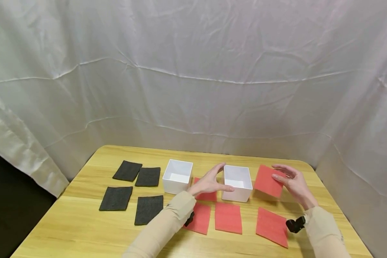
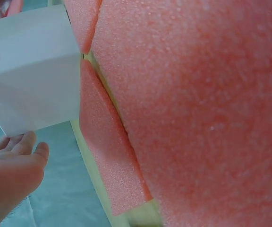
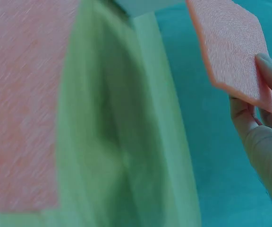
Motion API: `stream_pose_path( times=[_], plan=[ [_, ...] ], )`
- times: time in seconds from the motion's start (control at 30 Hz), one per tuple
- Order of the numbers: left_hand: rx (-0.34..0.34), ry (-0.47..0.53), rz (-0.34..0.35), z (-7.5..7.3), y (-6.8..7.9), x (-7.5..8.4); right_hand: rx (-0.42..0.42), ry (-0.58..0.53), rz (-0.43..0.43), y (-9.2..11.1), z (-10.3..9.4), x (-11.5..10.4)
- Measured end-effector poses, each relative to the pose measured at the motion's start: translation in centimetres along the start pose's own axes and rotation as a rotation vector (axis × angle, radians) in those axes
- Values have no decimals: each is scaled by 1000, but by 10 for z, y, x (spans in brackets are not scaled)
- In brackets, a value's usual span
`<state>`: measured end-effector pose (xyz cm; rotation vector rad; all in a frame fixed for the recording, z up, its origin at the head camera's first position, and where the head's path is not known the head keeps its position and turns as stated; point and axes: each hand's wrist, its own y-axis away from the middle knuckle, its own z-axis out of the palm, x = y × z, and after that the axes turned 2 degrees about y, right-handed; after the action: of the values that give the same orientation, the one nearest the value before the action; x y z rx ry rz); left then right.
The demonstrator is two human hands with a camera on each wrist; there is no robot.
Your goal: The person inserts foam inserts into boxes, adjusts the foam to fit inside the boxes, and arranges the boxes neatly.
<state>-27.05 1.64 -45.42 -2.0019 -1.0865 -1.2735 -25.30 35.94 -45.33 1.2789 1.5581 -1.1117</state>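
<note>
My left hand [image 1: 208,182] holds a white open-topped box [image 1: 234,195] by its left side, thumb along the front wall and fingers at the back. In the left wrist view, fingertips touch the edge of the box [image 2: 32,71]. Just right of that box, my right hand [image 1: 296,184] pinches a square red foam sheet [image 1: 267,181] by its right edge. The sheet is tilted and raised above the table. In the right wrist view, the thumb lies on one face of the foam sheet [image 3: 235,47] with fingers behind it.
A second white box [image 1: 175,187] stands to the left. Red foam sheets lie in front, including one at centre [image 1: 228,218] and one at right [image 1: 271,227]; another is partly under my left arm. Several black square sheets [image 1: 116,199] lie at the left. A curtain [image 1: 193,107] hangs behind the table.
</note>
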Motion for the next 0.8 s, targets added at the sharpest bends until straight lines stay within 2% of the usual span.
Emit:
stream_pose_path(
  times=[0.23, 0.4, 0.6, 0.8],
  plan=[
    [4, 24, 1, 0, -2, -1, 3, -67, -2, -9, 8, -18],
    [8, 30, 0, 1, -5, 0, 39, -78, -13, -18, 13, -32],
    [17, 30, 21, 5, -6, 0, 98, -119, -65, -25, 17, -44],
    [17, 34, 4, 4, -2, -3, 98, -62, -57, -28, 30, -51]
  ],
)
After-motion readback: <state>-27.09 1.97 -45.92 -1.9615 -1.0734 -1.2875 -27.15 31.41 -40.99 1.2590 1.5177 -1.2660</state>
